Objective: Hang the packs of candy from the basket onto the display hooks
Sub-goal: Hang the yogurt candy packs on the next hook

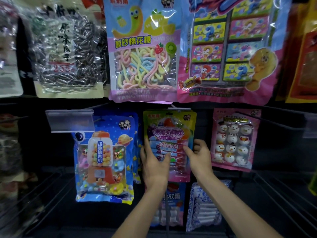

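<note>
A green and pink pack of yogurt-flavour candy [171, 133] hangs in the middle of the lower row, its top at a display hook [179, 108]. My left hand [153, 166] lies on the pack's lower left part with straight fingers pointing up along its left edge and the thumb on the front. My right hand [199, 157] pinches the pack's right edge, thumb on the front and fingers curled at the side. The basket is out of view.
A blue gumball-machine pack [104, 160] hangs to the left under a clear price-tag holder [70, 121], and a pink snowman pack [233, 140] hangs to the right. Above hang a sour-string pack [144, 54], a large pink pack [228, 54] and sunflower seeds [68, 54]. Two more packs [204, 208] hang below.
</note>
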Action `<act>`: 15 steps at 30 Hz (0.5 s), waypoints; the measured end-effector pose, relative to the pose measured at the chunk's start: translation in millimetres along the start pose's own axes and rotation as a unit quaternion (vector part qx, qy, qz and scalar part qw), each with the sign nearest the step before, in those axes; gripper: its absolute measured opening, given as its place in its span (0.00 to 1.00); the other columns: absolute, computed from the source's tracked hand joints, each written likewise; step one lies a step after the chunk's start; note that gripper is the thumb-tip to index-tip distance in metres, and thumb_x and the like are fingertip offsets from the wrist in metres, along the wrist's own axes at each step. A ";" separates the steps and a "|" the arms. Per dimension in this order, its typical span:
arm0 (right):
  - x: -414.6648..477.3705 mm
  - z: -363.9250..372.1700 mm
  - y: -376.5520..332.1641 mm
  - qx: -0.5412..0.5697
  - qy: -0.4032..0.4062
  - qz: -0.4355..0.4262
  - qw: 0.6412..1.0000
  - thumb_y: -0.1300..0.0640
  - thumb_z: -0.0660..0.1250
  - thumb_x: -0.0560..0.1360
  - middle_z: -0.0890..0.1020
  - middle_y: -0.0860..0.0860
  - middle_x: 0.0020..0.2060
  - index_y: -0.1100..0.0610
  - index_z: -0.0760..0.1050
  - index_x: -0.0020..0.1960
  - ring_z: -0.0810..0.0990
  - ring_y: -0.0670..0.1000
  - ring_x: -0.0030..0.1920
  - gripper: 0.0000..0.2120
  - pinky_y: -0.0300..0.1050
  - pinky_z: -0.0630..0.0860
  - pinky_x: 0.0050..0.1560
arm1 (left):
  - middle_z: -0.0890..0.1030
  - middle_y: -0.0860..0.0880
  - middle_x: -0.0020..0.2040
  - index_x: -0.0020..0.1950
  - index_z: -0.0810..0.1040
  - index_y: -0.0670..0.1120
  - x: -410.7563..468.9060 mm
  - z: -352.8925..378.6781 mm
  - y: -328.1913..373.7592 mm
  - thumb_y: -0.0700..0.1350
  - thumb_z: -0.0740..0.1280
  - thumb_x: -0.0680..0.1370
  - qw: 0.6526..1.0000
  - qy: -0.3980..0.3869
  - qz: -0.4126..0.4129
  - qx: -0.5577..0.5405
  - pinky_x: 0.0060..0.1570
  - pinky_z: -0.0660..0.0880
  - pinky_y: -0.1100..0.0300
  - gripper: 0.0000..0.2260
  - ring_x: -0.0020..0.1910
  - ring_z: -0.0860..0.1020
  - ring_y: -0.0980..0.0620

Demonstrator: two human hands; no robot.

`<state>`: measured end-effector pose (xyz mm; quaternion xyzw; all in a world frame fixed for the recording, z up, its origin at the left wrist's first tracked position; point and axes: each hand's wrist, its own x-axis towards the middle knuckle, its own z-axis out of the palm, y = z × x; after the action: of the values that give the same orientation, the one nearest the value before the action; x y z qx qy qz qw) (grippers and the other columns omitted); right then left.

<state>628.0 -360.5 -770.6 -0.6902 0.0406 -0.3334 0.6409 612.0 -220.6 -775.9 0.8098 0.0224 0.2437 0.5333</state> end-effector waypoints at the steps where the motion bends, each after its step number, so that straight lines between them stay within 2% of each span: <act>1: -0.2 -0.2 -0.7 0.002 0.003 -0.002 1.000 0.57 0.73 0.79 0.81 0.49 0.49 0.52 0.72 0.62 0.82 0.47 0.48 0.15 0.50 0.81 0.52 | 0.51 0.51 0.85 0.85 0.45 0.60 0.4 -0.4 0.0 0.56 0.73 0.79 1.000 0.000 -0.002 -0.002 0.71 0.70 0.45 0.45 0.83 0.57 0.46; 5: -1.0 -1.0 -1.7 -0.005 0.006 -0.003 1.000 0.55 0.75 0.78 0.82 0.48 0.49 0.51 0.72 0.62 0.83 0.48 0.49 0.17 0.52 0.82 0.54 | 0.53 0.51 0.85 0.85 0.46 0.59 -2.5 -0.4 -1.2 0.56 0.73 0.79 1.000 0.014 0.008 0.008 0.69 0.72 0.46 0.44 0.82 0.59 0.46; 10: -8.0 -4.8 -1.7 -0.028 0.010 0.001 1.000 0.55 0.77 0.76 0.80 0.48 0.50 0.54 0.72 0.66 0.81 0.48 0.50 0.23 0.49 0.81 0.54 | 0.55 0.51 0.84 0.85 0.47 0.58 -15.1 -2.7 -4.4 0.56 0.72 0.79 0.998 0.023 0.040 0.047 0.63 0.76 0.47 0.43 0.80 0.62 0.47; 13: -15.5 -10.8 -3.2 -0.067 0.008 -0.003 0.998 0.54 0.77 0.76 0.79 0.48 0.51 0.54 0.72 0.66 0.80 0.49 0.53 0.23 0.47 0.79 0.54 | 0.55 0.50 0.84 0.85 0.48 0.58 -27.5 -7.4 -6.1 0.56 0.71 0.80 0.996 0.011 0.055 0.065 0.62 0.76 0.48 0.42 0.80 0.62 0.47; 15: -22.6 -16.9 -5.6 -0.104 0.006 -0.008 0.995 0.53 0.77 0.76 0.78 0.48 0.54 0.53 0.72 0.67 0.79 0.49 0.55 0.24 0.45 0.77 0.55 | 0.58 0.49 0.83 0.85 0.50 0.57 -35.6 -11.6 -7.4 0.55 0.72 0.80 0.995 0.006 0.072 0.071 0.62 0.77 0.47 0.41 0.78 0.65 0.46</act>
<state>599.7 -363.0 -775.5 -0.7514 0.0733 -0.3366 0.5627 577.4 -218.1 -792.0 0.8435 -0.0153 0.2838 0.4557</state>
